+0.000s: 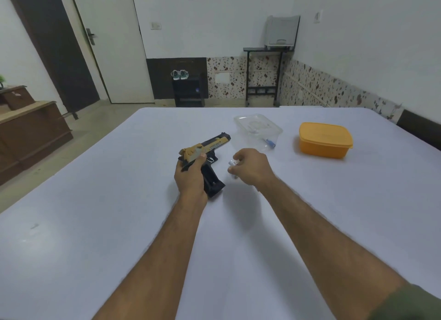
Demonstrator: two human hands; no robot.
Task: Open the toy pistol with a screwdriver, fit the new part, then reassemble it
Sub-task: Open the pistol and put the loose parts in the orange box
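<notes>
White table; toy pistol muzzle up-right — left hand holding.

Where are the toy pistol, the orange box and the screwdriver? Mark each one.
toy pistol (216, 144): head view, on the gold slide.
orange box (325, 136): head view, on its lid.
screwdriver (270, 143): head view, on the blue handle.

A black plastic toy pistol with a gold-tan slide is held just above the table, muzzle pointed away, grip toward the viewer. A small clear-and-white part is pinched beside it.
</notes>
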